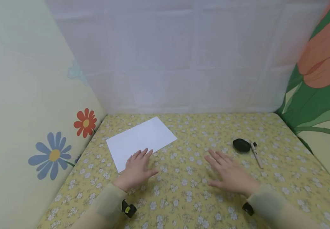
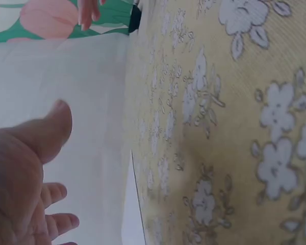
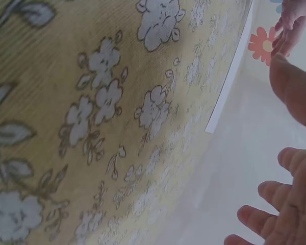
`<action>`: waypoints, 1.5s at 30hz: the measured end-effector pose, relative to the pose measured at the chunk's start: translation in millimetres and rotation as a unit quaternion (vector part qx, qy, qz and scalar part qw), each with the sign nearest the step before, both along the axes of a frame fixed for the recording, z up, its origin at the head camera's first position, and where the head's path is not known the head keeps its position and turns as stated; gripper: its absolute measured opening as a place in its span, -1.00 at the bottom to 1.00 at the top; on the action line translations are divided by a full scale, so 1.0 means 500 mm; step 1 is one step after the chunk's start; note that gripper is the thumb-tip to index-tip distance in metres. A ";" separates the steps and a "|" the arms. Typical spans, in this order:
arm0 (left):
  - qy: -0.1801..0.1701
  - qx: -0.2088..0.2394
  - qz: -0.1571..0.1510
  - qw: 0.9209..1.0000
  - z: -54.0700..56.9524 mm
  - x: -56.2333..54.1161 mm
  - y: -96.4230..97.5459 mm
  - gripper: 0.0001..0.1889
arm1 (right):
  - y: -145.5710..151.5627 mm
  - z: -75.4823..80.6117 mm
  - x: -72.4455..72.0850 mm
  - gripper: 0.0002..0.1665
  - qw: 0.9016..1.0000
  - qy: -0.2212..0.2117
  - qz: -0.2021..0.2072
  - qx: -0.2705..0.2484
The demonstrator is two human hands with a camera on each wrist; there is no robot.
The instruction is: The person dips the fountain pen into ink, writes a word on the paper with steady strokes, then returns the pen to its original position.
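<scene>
My left hand (image 1: 138,168) hovers palm down at the near edge of a white sheet of paper (image 1: 142,138), fingers spread and holding nothing. Its fingertips overlap the paper in the head view. The left wrist view shows its thumb and fingers apart, above the cloth. To the right, my right hand (image 1: 229,173) is held over the tablecloth with its fingers spread, also holding nothing. Beyond it lie a black rounded object (image 1: 241,145) and, beside that, a slim pale pen-like tool (image 1: 256,155) with a small dark piece at its far end.
A yellow floral tablecloth (image 1: 182,190) covers the table. A white cloth backdrop (image 1: 176,57) hangs along the far edge. Panels with painted flowers stand at the left and right sides. Each wrist wears a small black device.
</scene>
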State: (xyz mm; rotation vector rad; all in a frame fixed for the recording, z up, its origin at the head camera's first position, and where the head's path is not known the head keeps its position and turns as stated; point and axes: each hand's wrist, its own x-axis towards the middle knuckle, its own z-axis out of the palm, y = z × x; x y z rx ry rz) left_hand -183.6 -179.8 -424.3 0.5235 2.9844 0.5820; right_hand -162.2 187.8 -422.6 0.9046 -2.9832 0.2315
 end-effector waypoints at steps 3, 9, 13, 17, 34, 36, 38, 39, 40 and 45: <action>-0.003 0.014 0.033 0.999 -0.007 -0.006 -0.006 -0.17 | -0.009 -0.005 -0.008 0.11 1.000 0.007 0.007 -0.003; -0.022 0.040 0.071 0.996 -0.020 -0.022 -0.032 -0.17 | -0.026 -0.014 -0.021 0.12 1.000 -0.011 0.011 -0.012; -0.042 0.067 0.091 0.993 -0.028 -0.031 -0.052 -0.16 | -0.039 -0.016 -0.029 0.12 1.000 -0.021 0.013 -0.019; -0.065 0.095 0.115 0.987 -0.027 -0.034 -0.066 -0.17 | -0.056 -0.018 -0.039 0.08 0.999 -0.032 0.008 -0.018; -0.091 0.109 0.243 0.959 -0.044 -0.067 -0.144 -0.13 | -0.157 -0.030 -0.129 -0.05 0.987 -0.125 -0.033 -0.093; -0.094 0.106 0.258 0.956 -0.047 -0.070 -0.153 -0.09 | -0.169 -0.032 -0.139 -0.07 0.984 -0.138 -0.035 -0.111; -0.097 0.102 0.266 0.954 -0.051 -0.072 -0.162 -0.06 | -0.182 -0.033 -0.148 -0.08 0.982 -0.145 -0.036 -0.118; -0.097 0.097 0.267 0.954 -0.053 -0.073 -0.165 -0.05 | -0.189 -0.034 -0.152 -0.09 0.981 -0.148 -0.037 -0.119; -0.096 0.092 0.267 0.954 -0.055 -0.074 -0.167 -0.04 | -0.195 -0.034 -0.155 -0.09 0.980 -0.153 -0.036 -0.124; -0.099 0.071 0.260 0.958 -0.064 -0.074 -0.169 0.03 | -0.221 -0.027 -0.167 -0.07 0.973 -0.182 -0.042 -0.139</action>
